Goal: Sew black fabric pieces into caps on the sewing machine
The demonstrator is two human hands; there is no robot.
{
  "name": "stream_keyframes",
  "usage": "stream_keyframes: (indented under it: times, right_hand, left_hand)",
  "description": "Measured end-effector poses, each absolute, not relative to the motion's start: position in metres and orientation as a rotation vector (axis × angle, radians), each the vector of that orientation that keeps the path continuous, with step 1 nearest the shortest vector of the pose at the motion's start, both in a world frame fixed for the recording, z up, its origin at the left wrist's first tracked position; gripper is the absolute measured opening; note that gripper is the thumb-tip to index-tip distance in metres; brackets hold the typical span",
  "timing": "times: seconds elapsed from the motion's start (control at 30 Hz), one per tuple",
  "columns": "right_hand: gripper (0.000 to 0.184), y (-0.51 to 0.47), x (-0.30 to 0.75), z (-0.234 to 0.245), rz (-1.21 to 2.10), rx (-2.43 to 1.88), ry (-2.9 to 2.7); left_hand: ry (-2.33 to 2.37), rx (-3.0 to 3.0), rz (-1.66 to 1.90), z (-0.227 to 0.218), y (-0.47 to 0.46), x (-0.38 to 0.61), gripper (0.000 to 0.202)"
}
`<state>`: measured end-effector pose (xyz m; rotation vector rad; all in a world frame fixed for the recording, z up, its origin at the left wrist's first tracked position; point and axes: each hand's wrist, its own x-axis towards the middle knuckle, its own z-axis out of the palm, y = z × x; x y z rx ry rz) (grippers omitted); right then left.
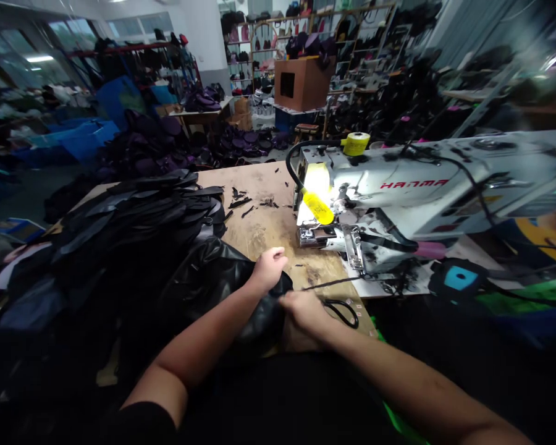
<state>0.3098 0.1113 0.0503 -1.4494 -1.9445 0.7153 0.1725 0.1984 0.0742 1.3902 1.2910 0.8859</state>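
My left hand (269, 269) is closed on the far edge of a shiny black leather piece (213, 278) lying on the wooden worktable (269, 228). A little nearer me, my right hand (306, 312) grips the same piece at its near right edge, fingers curled. Both hands sit just in front of a white sewing machine (398, 191), whose lit needle area (317, 191) glows yellow. Black scissors (343, 312) lie by my right hand.
A tall stack of black cut leather pieces (143, 210) covers the table's left half. Small black scraps (248, 201) lie at the far side. A brown cardboard box (303, 80), shelves and heaps of dark goods fill the room behind.
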Motion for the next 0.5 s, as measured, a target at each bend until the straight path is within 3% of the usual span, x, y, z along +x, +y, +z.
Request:
stream_keyframes:
  times: [0.07,0.2,0.33,0.43,0.5]
  right_hand:
    - [0.009,0.09,0.289,0.043,0.708,-1.28,-2.363]
    - [0.016,0.075,0.29,0.041,0.625,-1.044,-2.815]
    - [0.027,0.106,0.331,0.055,0.501,-1.345,-2.133]
    - [0.047,0.144,0.361,0.065,0.283,-1.578,-1.457]
    - [0.061,0.165,0.374,0.068,0.222,-1.67,-1.288]
  left_hand:
    - [1.205,1.35,0.816,0.076,0.202,0.188,0.031]
    - [1.018,1.473,0.801,0.081,0.2,0.209,0.024]
    - [0.909,1.979,0.746,0.092,0.21,0.192,0.022]
    - [0.898,2.3,0.467,0.1,0.227,0.173,0.021]
    - [0.889,2.348,0.357,0.104,0.234,0.168,0.018]
